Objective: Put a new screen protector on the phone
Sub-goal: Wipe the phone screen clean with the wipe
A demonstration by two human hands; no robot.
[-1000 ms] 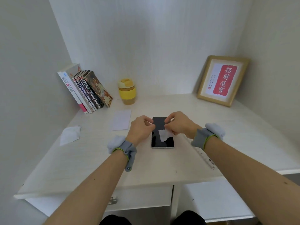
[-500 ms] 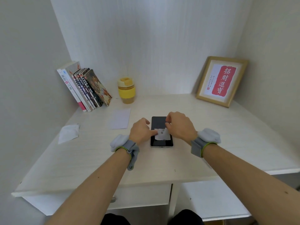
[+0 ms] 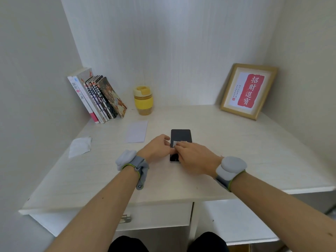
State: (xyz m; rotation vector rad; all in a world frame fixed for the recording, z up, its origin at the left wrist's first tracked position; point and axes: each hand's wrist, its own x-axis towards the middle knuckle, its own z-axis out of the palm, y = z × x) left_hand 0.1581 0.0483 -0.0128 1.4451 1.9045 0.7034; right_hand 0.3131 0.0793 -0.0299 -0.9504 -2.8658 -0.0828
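1. A black phone [image 3: 181,138] lies face up, flat on the pale wooden desk [image 3: 236,151], just below the centre of the frame, its long side running away from the viewer.
2. A small white wipe [image 3: 177,143] sits on the screen about halfway along the phone, mostly hidden under the fingers.
3. The right hand [image 3: 195,160] lies over the near half of the phone, palm down, with its fingers stretched out flat and pressing on the wipe; it is not curled round anything.
4. The left hand [image 3: 157,150] rests at the phone's left edge, its fingers bent and its thumb touching the side of the phone next to the wipe; whether it actually pinches the phone cannot be told.
5. Both wrists wear grey padded bands, the left wristband [image 3: 131,163] and the right wristband [image 3: 230,170], each edged in green.
6. A flat white rectangular sheet [image 3: 136,131] lies on the desk left of the phone, near but apart from it.
7. A crumpled white cloth [image 3: 80,146] lies further toward the left edge of the desk.
8. A row of books [image 3: 98,99] leans against the left wall in the upper left of the frame.
9. A yellow lidded cup [image 3: 143,100] stands just right of the books.
10. A wooden picture frame [image 3: 249,90] with red calligraphy leans in the right corner.
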